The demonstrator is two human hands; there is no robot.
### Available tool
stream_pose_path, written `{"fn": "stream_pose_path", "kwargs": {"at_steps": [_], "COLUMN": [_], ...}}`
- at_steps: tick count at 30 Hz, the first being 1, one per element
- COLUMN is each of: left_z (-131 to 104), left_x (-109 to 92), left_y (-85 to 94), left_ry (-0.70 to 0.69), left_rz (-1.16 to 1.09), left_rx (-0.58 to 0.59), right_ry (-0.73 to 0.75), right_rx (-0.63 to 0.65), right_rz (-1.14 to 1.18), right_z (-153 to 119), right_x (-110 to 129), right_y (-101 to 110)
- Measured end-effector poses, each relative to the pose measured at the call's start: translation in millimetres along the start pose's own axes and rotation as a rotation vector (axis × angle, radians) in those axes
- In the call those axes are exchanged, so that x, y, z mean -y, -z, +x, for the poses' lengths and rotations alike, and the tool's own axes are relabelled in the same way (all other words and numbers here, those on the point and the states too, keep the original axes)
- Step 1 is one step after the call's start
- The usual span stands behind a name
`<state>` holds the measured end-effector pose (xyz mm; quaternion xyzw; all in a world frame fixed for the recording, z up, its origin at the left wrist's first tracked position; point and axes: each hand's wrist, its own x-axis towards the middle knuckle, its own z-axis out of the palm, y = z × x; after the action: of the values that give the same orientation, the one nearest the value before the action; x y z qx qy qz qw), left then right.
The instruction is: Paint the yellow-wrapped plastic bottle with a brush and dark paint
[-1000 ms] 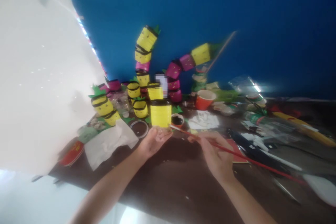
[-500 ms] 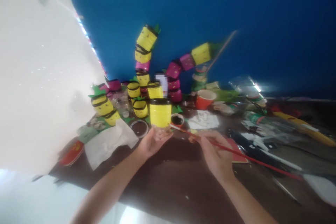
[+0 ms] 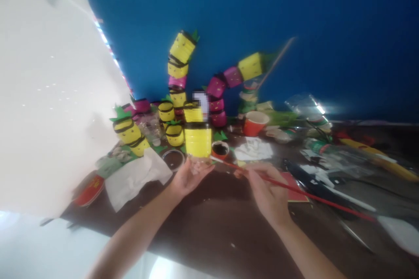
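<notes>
A yellow cup (image 3: pixel 198 141) with a black rim and a clear lower part stands upright in my left hand (image 3: pixel 188 179), whose fingers curl round its bottom. My right hand (image 3: pixel 266 192) pinches a long red brush (image 3: pixel 304 194). The brush's pale tip is at the right side of the cup, near its lower edge; whether it touches is blurred. Just behind the tip sits a small cup of dark paint (image 3: pixel 220 149). A clear round ring or lid (image 3: pixel 173 160) lies left of the yellow cup.
Yellow and magenta segmented figures (image 3: pixel 176 69) stand at the back against the blue wall. On the dark table (image 3: pixel 209 226) are a white cloth (image 3: pixel 137 178), crumpled tissue (image 3: pixel 253 149), an orange cup (image 3: pixel 255 124), a red packet (image 3: pixel 90 191), and tools and plastic at the right.
The yellow cup has shifted very slightly left in my left hand, and the brush tip has moved slightly left with it. Both hands keep their hold.
</notes>
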<state>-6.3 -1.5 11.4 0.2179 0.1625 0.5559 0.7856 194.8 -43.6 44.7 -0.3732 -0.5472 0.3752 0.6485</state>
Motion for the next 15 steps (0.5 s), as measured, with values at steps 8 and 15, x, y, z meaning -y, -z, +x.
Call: {"fn": "stream_pose_path", "kwargs": {"at_steps": [8, 15], "left_z": [0.1, -0.5], "left_x": [-1.7, -1.7], "left_y": [-2.6, -3.4], "left_ry": [0.015, 0.017], "left_rz": [-0.061, -0.081], "left_rx": [-0.014, -0.041], "right_ry": [0.012, 0.018], "right_rx": [-0.003, -0.036], "right_rz": [0.053, -0.023], "right_z": [-0.4, 0.5], "right_x": [-2.6, -3.5], "right_y": [2.7, 1.0]}}
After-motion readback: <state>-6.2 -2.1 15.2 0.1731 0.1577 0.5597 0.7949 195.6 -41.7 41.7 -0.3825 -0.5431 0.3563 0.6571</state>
